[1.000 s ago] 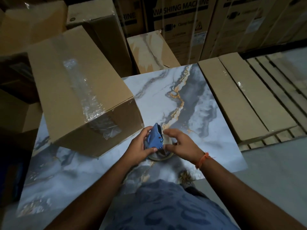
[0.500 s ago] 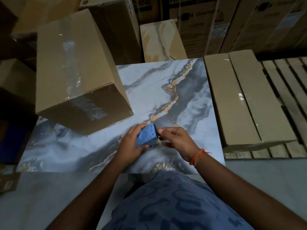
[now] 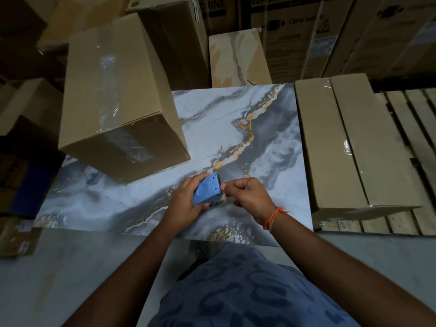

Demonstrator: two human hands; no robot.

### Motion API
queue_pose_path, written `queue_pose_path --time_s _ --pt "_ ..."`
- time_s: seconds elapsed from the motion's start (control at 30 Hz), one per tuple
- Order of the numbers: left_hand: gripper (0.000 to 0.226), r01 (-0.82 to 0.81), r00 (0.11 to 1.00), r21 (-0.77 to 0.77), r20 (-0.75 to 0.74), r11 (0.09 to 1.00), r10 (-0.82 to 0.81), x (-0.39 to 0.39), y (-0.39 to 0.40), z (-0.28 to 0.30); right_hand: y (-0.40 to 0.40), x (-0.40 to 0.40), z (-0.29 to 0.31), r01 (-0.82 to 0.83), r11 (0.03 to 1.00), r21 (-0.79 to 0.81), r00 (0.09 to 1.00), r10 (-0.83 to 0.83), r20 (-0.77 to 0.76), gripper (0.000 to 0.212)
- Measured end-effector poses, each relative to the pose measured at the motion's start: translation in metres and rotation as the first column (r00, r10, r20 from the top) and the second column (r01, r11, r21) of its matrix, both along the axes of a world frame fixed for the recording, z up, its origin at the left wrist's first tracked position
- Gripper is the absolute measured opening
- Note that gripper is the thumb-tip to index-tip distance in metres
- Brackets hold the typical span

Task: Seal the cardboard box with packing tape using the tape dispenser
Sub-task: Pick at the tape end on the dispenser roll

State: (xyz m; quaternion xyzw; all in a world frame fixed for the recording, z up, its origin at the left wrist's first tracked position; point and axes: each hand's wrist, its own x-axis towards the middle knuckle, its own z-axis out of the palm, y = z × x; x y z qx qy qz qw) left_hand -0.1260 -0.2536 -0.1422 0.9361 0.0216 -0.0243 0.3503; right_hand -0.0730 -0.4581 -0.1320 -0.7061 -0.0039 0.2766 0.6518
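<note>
Two hands meet low over the table (image 3: 236, 128), and we see both closed. Our left hand (image 3: 186, 204) wraps the blue tape dispenser (image 3: 207, 190), its grip shut around the plastic body, fingers under it and thumb along the near edge. Our right hand (image 3: 250, 194) is curled tight beside the dispenser's toothed end, fingertips pinched at what looks like the loose tape end; the strip itself is too thin and clear to make out, so we cannot tell what that grip holds. The dispenser is smooth moulded plastic, wedge-shaped, with a pale tape roll (image 3: 223, 201) peeking out at its lower side. An orange thread band (image 3: 273, 217) circles the right wrist. The table has a glossy marble-look top, white and grey swirls with gold veins. The cardboard box (image 3: 113, 97) sits on the table's far left corner, well apart from the hands: plain brown corrugated, long and rectangular, with wrinkled clear tape running along its top seam and down the near end face. Flat brown cartons (image 3: 342, 142) lie just right of the table, more stacked boxes behind.
</note>
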Motion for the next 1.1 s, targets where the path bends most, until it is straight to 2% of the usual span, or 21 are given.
queue_pose_path --time_s 0.13,0.3,0.43,0.67,0.9,1.1 --pt "0.082 0.016 1.0 0.011 0.009 1.0 -0.016 0.002 0.002 0.0 0.0 0.001 -0.001 -0.001 1.0 0.003 1.0 0.001 0.021 0.058" --pt "0.084 0.014 1.0 -0.012 -0.009 1.0 -0.015 0.001 0.009 -0.002 0.003 0.001 0.0 0.044 0.998 0.042 0.997 -0.041 -0.064 0.028" --pt "0.083 0.038 0.999 -0.014 -0.001 0.999 -0.038 0.0 0.013 -0.005 0.008 0.001 -0.004 0.099 0.995 0.002 0.994 -0.099 -0.041 0.018" --pt "0.081 0.066 0.998 -0.02 0.002 0.998 -0.066 0.001 0.02 -0.007 0.012 -0.001 -0.005 0.177 0.981 -0.077 0.984 -0.177 0.011 0.017" --pt "0.08 0.109 0.994 -0.032 -0.001 0.994 -0.109 0.002 0.023 -0.007 0.013 -0.005 -0.001 0.234 0.97 -0.065 0.972 -0.235 -0.008 0.013" --pt "0.077 0.098 0.995 -0.008 0.026 0.995 -0.098 0.005 0.01 -0.001 0.015 -0.005 0.002 0.236 0.954 -0.183 0.965 -0.209 0.157 0.011"
